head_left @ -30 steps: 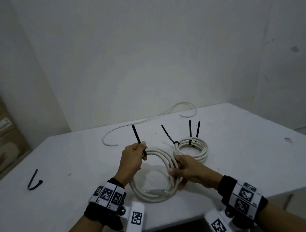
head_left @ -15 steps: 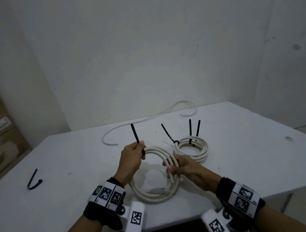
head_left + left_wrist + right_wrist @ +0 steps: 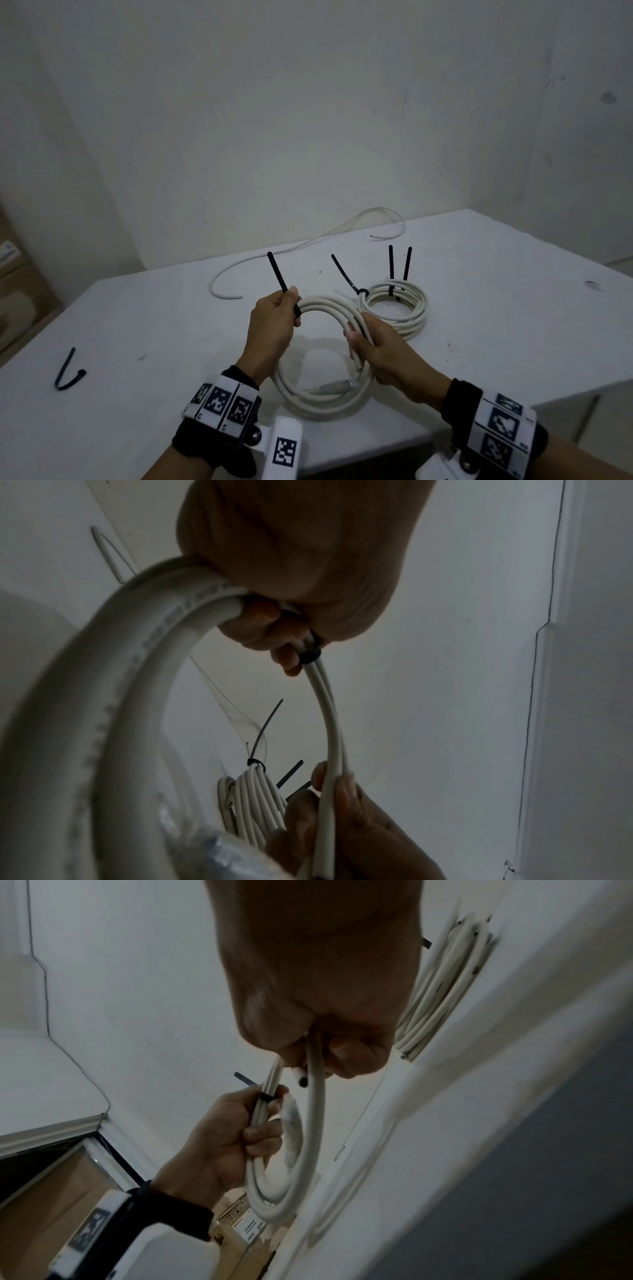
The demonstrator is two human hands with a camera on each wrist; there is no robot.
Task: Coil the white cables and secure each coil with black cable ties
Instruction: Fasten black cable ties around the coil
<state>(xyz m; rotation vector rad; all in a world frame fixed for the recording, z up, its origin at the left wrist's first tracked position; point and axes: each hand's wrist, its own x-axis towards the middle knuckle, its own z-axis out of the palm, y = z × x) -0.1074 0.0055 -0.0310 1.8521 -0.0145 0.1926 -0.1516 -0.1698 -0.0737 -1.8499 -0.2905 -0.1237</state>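
A white cable coil (image 3: 320, 394) is held just above the white table (image 3: 496, 308) between both hands. My left hand (image 3: 274, 325) grips its left side, where a black cable tie (image 3: 279, 274) circles the strands (image 3: 310, 653) and its tail sticks up. My right hand (image 3: 376, 349) grips the right side of the same coil (image 3: 274, 1191). Behind it lies a second white coil (image 3: 397, 306), bound with several black ties (image 3: 399, 263). A loose white cable (image 3: 274, 253) trails along the far table edge.
A bent spare black tie (image 3: 68, 371) lies on the table at the far left. Walls close in behind and to the right. Cardboard boxes (image 3: 20, 284) stand on the floor at the left. The table's front edge runs just under my wrists.
My right hand has shifted its hold up along the coil's right side, and the coil has lifted slightly. The left hand keeps its grip at the tie.
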